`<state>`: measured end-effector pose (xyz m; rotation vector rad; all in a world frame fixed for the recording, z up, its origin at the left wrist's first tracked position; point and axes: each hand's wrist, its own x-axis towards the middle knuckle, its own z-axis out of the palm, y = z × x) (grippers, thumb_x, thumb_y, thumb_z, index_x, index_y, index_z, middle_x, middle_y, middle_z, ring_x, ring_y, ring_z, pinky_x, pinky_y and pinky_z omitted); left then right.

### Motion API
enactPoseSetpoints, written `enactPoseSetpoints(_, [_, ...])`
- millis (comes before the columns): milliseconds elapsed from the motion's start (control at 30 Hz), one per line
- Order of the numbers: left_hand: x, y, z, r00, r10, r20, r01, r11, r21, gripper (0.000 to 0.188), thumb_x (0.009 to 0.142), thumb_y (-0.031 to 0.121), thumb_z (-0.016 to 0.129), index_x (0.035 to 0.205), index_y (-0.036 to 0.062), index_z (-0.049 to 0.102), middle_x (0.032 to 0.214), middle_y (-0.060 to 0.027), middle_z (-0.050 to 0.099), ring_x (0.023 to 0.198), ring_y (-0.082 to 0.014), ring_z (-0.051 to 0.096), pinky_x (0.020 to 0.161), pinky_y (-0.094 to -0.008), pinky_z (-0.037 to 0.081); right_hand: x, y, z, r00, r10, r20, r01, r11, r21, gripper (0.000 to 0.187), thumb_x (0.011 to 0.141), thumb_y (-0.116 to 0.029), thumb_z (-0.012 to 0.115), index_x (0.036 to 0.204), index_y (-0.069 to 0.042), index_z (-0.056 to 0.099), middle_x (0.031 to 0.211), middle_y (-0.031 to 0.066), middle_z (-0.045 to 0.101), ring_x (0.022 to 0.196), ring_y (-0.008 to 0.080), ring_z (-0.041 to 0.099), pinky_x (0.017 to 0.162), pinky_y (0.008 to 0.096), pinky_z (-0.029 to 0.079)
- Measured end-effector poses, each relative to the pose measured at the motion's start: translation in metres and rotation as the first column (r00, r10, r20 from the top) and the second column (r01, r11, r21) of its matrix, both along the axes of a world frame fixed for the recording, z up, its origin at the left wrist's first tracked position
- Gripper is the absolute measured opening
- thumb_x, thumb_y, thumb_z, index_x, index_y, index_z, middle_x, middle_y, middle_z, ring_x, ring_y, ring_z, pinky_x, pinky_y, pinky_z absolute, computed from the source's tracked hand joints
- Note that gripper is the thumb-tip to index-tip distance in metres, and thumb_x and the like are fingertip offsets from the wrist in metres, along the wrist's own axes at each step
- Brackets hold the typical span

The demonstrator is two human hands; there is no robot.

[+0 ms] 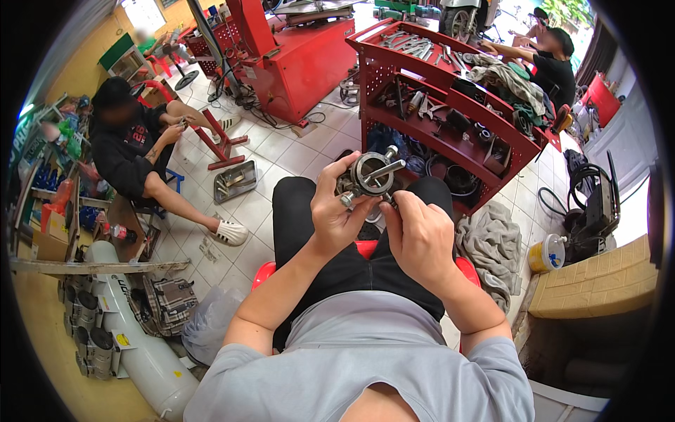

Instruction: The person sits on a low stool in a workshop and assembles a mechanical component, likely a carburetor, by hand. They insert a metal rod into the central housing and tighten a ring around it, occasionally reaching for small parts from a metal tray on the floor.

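A silver-grey, ring-shaped metal part [373, 176], crossed by a smooth bright metal rod [388, 169], is held above the black trousers [295, 235] of a seated worker; the left hand [333, 216] grasps it from the left, fingers curled about its rim; the right hand [423, 231] is closed in a pinch at its lower right edge, though what exactly sits between those fingertips cannot be told from here; the work looks to be at a hold-and-adjust step, one hand bracing, the other working the edge; the next move would seem to call for a firm left grip and small, controlled right-hand turns; beyond the knees, a shallow grey tray [240, 190] of loose metal pieces lies on glossy off-white floor tiles [330, 126]; a dark-red steel tool cart [364, 105], its side punched with holes, stands ahead; a limp, crumpled grey cloth [489, 246] lies to the right; at left, a co-worker in black [125, 158] sits, hands together around something small.
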<state>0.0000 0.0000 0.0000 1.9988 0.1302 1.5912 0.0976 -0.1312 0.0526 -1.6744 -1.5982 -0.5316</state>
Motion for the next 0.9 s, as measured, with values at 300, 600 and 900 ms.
enactPoseSetpoints(300, [-0.004,0.001,0.003,0.999,0.042,0.004,-0.042,0.996,0.08,0.02,0.069,0.004,0.079,0.089,0.0052,0.076,0.124,-0.0239,0.056,0.106,-0.0329,0.06,0.088,-0.037,0.049,0.001,-0.001,0.0,0.993,0.039,-0.111,-0.04,0.999,-0.005,0.025,0.082,-0.021,0.072,0.092,-0.004,0.057,0.067,0.0059,0.057,0.05,0.0211,0.055,0.047,0.0314,0.039])
enactPoseSetpoints(600, [-0.003,-0.006,0.005,0.988,-0.123,0.098,0.142,0.964,-0.225,0.013,0.075,0.0,0.076,0.088,0.001,0.073,0.124,-0.021,0.057,0.11,-0.0303,0.06,0.089,-0.0352,0.049,0.012,0.004,0.001,0.746,0.464,-0.478,-0.417,0.885,0.208,0.045,0.073,-0.007,0.078,0.114,-0.003,0.06,0.068,0.0033,0.053,0.053,0.0111,0.051,0.048,0.0246,0.041])
enactPoseSetpoints(900, [-0.003,-0.008,0.002,0.932,-0.262,0.251,0.349,0.837,-0.421,0.014,0.082,-0.006,0.07,0.095,-0.003,0.066,0.122,-0.0167,0.057,0.107,-0.0214,0.058,0.088,-0.0318,0.049,0.02,0.008,-0.009,0.503,0.469,-0.726,-0.465,0.855,0.231,0.03,0.082,-0.007,0.069,0.111,-0.003,0.063,0.062,-0.0008,0.054,0.056,0.0033,0.045,0.049,0.0203,0.035])
